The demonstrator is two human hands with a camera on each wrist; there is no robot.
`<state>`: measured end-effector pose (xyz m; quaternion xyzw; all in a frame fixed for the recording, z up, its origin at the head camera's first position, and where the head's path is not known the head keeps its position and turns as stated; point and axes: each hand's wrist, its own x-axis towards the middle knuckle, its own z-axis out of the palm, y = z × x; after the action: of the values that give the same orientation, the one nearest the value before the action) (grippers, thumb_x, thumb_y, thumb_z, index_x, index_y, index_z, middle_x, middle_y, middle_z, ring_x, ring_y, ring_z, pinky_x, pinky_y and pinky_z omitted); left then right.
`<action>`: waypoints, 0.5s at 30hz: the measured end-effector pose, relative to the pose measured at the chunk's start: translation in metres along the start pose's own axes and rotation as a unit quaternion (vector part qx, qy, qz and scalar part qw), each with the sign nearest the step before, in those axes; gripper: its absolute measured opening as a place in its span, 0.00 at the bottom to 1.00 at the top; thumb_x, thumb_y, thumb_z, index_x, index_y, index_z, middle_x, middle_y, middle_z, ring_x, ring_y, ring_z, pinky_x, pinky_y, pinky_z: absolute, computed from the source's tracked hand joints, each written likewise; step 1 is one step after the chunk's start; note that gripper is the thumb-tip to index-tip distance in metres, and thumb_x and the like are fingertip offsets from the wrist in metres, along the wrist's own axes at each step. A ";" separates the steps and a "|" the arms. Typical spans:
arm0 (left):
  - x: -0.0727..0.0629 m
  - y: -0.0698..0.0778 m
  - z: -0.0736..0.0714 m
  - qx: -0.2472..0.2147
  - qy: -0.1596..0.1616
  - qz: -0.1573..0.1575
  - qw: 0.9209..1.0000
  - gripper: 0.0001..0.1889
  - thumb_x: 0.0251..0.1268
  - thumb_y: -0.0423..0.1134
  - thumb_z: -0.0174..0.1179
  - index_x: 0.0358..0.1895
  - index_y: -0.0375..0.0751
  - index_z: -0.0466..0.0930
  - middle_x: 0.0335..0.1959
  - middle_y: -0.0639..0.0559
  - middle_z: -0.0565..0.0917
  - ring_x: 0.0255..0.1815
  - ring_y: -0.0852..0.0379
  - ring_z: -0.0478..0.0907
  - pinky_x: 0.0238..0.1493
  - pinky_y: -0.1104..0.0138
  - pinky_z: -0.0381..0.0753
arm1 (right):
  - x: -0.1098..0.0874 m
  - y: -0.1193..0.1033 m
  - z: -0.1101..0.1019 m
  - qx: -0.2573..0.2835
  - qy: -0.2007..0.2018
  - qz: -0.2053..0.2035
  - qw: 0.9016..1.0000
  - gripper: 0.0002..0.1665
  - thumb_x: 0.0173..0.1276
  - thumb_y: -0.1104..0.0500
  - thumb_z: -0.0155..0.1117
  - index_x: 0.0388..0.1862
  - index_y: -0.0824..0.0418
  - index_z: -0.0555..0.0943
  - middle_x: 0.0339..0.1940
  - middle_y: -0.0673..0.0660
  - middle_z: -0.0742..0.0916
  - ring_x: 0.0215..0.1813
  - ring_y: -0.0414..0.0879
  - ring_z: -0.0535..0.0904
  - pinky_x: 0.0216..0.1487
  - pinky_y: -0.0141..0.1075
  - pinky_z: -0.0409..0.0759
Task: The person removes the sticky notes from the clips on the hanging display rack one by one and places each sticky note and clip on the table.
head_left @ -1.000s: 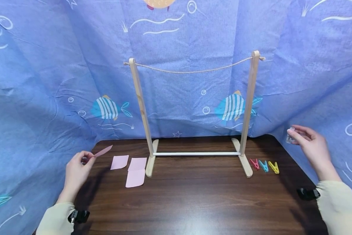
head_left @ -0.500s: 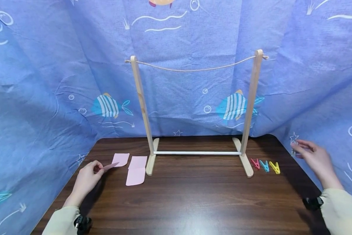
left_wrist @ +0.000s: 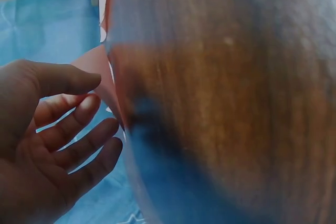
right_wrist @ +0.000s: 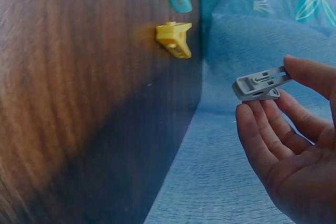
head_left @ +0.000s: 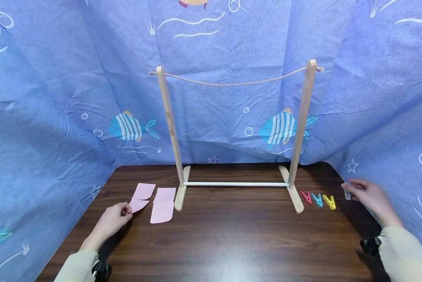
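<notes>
My left hand point(head_left: 109, 222) pinches the near edge of a pink paper square point(head_left: 138, 205) between thumb and forefinger, low over the table's left side. That sheet's far part lies against a second pink square point(head_left: 145, 191). To their right lie two more pink squares point(head_left: 163, 212), edge to edge. At the far right, my right hand point(head_left: 374, 201) holds a pale grey clothespin point(right_wrist: 260, 85) between thumb and fingers, just above the tabletop. Left of it a yellow clothespin point(head_left: 329, 202), a blue one point(head_left: 316, 200) and a red one point(head_left: 306, 197) lie in a row.
A wooden frame point(head_left: 301, 129) stands at the back middle of the dark wooden table point(head_left: 232, 235). A sagging cord point(head_left: 232, 84) joins its post tops, and a white rod point(head_left: 235, 183) joins its base. A blue fish-print cloth point(head_left: 211, 121) hangs behind and at both sides.
My left hand has come down and to the right with the pink paper, which now lies near the other squares. The right hand has lowered toward the table with the grey clothespin.
</notes>
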<state>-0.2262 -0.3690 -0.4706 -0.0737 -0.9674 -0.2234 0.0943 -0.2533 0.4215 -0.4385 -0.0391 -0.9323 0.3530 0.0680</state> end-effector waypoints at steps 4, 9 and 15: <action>-0.002 -0.001 0.002 -0.008 -0.023 -0.005 1.000 0.09 0.55 0.30 0.67 0.27 0.44 0.76 0.20 0.57 0.75 0.23 0.61 0.69 0.26 0.66 0.68 | 0.003 0.008 0.004 -0.005 -0.015 0.002 1.000 0.44 0.78 0.41 0.54 0.66 0.82 0.66 0.55 0.80 0.80 0.33 0.39 0.83 0.33 0.31 0.80; -0.002 -0.001 0.004 -0.009 -0.033 -0.002 0.999 0.09 0.54 0.31 0.68 0.27 0.45 0.76 0.20 0.58 0.75 0.23 0.60 0.69 0.26 0.66 0.67 | 0.007 0.017 0.008 -0.023 -0.027 0.013 0.999 0.41 0.78 0.44 0.54 0.63 0.84 0.68 0.43 0.72 0.86 0.32 0.43 0.83 0.32 0.35 0.81; 0.000 -0.003 0.009 -0.009 -0.041 -0.003 0.999 0.09 0.53 0.30 0.68 0.26 0.46 0.76 0.20 0.58 0.74 0.23 0.59 0.69 0.27 0.65 0.67 | 0.011 0.022 0.013 -0.027 -0.057 0.039 0.997 0.40 0.78 0.47 0.54 0.61 0.86 0.67 0.33 0.66 0.85 0.30 0.46 0.81 0.32 0.40 0.81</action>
<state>-0.2279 -0.3674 -0.4797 -0.0808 -0.9686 -0.2291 0.0535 -0.2653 0.4305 -0.4620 -0.0569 -0.9418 0.3313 -0.0006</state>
